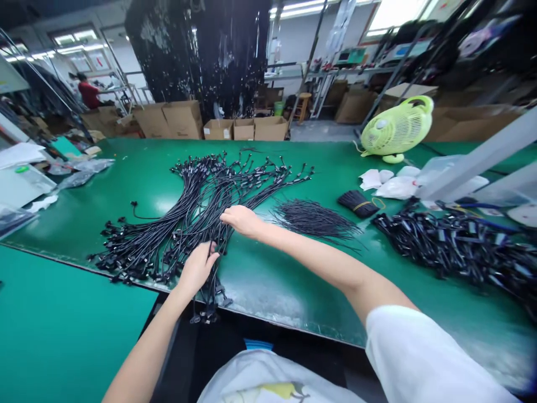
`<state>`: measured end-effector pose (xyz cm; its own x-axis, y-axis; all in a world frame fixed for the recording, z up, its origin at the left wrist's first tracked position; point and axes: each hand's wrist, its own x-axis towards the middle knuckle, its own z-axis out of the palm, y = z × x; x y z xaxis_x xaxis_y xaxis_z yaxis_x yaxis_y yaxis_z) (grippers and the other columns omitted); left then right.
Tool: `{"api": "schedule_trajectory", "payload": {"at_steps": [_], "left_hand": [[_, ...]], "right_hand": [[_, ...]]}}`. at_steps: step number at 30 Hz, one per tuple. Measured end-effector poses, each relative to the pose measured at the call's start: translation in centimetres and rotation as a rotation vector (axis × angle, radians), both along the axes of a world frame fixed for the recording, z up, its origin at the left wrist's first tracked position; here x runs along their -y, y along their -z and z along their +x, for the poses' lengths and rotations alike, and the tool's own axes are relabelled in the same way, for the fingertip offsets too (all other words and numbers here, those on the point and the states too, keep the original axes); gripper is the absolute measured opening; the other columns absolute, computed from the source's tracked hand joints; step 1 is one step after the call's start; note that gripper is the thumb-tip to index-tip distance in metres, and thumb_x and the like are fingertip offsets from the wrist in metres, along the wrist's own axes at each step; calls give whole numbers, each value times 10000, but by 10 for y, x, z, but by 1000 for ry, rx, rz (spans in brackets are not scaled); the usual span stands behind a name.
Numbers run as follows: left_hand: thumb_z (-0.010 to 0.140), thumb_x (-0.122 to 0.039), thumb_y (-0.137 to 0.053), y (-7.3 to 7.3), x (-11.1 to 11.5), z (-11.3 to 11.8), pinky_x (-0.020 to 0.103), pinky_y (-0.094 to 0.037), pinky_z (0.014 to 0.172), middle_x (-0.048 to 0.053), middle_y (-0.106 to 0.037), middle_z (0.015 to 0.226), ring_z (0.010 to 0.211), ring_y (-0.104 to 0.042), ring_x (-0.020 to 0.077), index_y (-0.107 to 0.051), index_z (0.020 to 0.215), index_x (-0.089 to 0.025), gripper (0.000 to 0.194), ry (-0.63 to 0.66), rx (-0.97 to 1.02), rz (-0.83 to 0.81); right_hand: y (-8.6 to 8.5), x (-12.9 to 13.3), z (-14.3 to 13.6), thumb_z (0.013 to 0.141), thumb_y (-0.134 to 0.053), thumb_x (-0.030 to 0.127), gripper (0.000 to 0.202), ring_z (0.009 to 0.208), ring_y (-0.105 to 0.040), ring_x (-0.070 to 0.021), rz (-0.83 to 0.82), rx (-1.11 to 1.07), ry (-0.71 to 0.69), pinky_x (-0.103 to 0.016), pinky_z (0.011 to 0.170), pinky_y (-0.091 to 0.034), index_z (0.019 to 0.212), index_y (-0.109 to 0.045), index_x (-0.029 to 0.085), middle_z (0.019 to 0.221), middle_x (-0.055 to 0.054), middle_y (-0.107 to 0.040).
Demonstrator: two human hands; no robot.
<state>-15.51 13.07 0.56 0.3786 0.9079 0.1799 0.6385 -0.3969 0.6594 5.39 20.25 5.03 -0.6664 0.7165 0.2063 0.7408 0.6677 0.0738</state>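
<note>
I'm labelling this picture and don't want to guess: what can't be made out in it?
Head view: how many cables the left hand holds; its fingers cover them.
Head view: whether the right hand grips a strand; its curled fingers hide the contact.
Head view: where the black heap ends; the right edge cuts it off.
Head view: what the person in red is doing; too small and blurred.

PLACE: this was a factory workshop | BENCH: a long green worktop (268,285) spanned the view | STOCK: connector-ended black cables (182,204) lay massed at 9 o'clock, a cable heap (465,240) at 3 | BACKDROP: open cardboard cartons (271,129) stood at 12 | STAFF: a red-clad co-worker (87,93) was at 10 | LIGHTING: fluorescent tubes (304,9) shone at 12
</note>
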Motion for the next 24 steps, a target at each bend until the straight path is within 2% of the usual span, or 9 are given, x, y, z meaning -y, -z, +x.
{"api": "schedule_trajectory", "payload": {"at_steps": [4,6,9,11,15,17,19,21,24], "left_hand": [[939,-348,-444,-11,24,-11,257,-437,630,-24,-539,647,605,-515,128,-582,942,-185,214,80,333,-332],[917,-394,-504,-29,38,-25,215,-360,527,-58,-442,569,515,-408,95,-575,904,-179,227,24,546,-445],[873,-394,-604,-56,56,-49,181,-283,463,-80,-362,519,457,-291,59,-588,865,-156,239,-46,806,-598],[860,-353,-637,-68,62,-61,158,-260,432,-91,-323,500,427,-238,38,-594,826,-140,221,-44,984,-718],[852,-243,-648,-73,61,-67,120,-268,381,-78,-336,534,415,-293,25,-578,761,-128,162,-119,1334,-779],[856,-241,-648,-68,57,-67,111,-343,409,-34,-442,628,508,-437,42,-577,763,-130,161,-202,1385,-721],[861,-243,-649,-62,54,-68,102,-380,421,-12,-481,694,563,-484,48,-588,769,-124,162,-267,1393,-691],[880,-227,-627,-57,57,-75,75,-336,367,-25,-445,664,498,-423,25,-595,763,-110,169,-294,1409,-740],[925,-240,-562,-60,72,-96,39,-234,289,-54,-349,594,407,-299,4,-564,696,-110,264,-251,1513,-854]], "right_hand": [[-31,10,27,1002,-302,212,323,869,-513,-191,166,16,-90,-308,796,-347,999,-623,171,910,-81,-630],[-44,0,57,990,-315,185,312,843,-506,-197,257,-31,63,-307,747,-347,968,-626,162,896,-90,-628],[-56,-23,101,989,-333,194,290,855,-511,-192,260,-165,374,-288,691,-343,996,-620,160,972,-93,-627],[-60,-33,113,1000,-359,269,277,868,-518,-175,199,-270,436,-267,690,-353,1006,-614,162,1015,-80,-625],[-70,-26,79,1028,-260,381,401,847,-532,-143,128,-457,352,-261,763,-404,993,-590,156,974,-64,-640],[-82,-14,48,1035,-201,382,432,836,-552,-130,110,-542,260,-274,799,-428,1014,-572,163,955,-56,-650],[-101,-6,27,1034,-230,373,395,802,-577,-121,81,-595,169,-284,803,-444,1063,-567,169,911,-45,-660],[-119,-10,24,1022,-264,380,386,815,-603,-141,114,-568,164,-314,802,-441,1134,-570,173,908,-61,-662],[-130,-28,50,986,-285,462,452,867,-622,-219,265,-425,271,-371,748,-415,1128,-608,179,938,-110,-651]]}}
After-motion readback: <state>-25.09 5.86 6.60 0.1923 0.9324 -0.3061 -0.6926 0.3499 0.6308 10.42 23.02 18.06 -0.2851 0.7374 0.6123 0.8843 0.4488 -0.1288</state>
